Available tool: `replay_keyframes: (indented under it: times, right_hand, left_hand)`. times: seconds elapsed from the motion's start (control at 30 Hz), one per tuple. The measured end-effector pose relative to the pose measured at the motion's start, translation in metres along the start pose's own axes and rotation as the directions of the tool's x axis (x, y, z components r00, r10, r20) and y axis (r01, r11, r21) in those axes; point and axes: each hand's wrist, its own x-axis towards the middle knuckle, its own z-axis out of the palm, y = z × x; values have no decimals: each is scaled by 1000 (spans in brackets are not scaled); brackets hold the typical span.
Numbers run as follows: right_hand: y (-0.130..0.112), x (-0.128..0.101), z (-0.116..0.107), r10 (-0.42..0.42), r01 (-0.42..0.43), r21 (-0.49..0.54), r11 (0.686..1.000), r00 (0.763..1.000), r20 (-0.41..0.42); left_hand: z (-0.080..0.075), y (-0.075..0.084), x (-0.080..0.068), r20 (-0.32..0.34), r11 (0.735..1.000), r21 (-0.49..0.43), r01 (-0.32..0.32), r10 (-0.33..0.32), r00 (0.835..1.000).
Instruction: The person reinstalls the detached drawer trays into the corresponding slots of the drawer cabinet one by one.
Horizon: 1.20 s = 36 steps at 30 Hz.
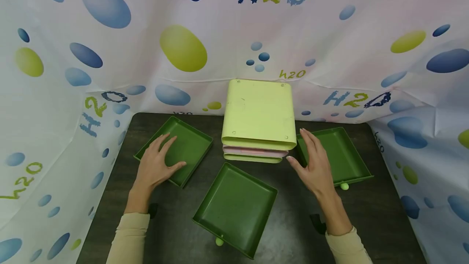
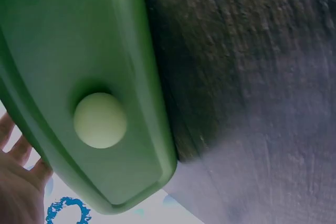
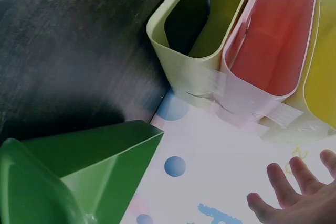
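My left hand point(image 1: 152, 168) hovers over the near left side of a green drawer point(image 1: 194, 144), fingers spread and thumb apart. In the left wrist view, this drawer's front panel point(image 2: 47, 51) carries a round pale green knob point(image 2: 100, 120). My right hand point(image 1: 314, 166), loosely spread and holding nothing, is between a yellow-green drawer cabinet point(image 1: 258, 111) and the right green drawer point(image 1: 344, 156), overlapping that drawer's left edge. The cabinet's stacked shells, yellow-green, pink point(image 3: 273, 30) and yellow point(image 3: 323, 56), show open hollow slots in the right wrist view. Clear tape joins them.
A third green drawer point(image 1: 238, 211) lies turned at an angle at the front middle of the dark table point(image 1: 293, 239), its small knob point(image 1: 219, 241) toward me. A white curtain point(image 1: 227, 23) with blue and lime dots stands behind and at both sides.
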Motion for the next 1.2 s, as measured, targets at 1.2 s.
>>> replay_keyframes:
  times: [1.2]
  right_hand:
    - [-11,32,15,2,1,155,988,1000,-23]
  left_hand:
    - [-2,-35,22,63,989,-3,146,-146,987]
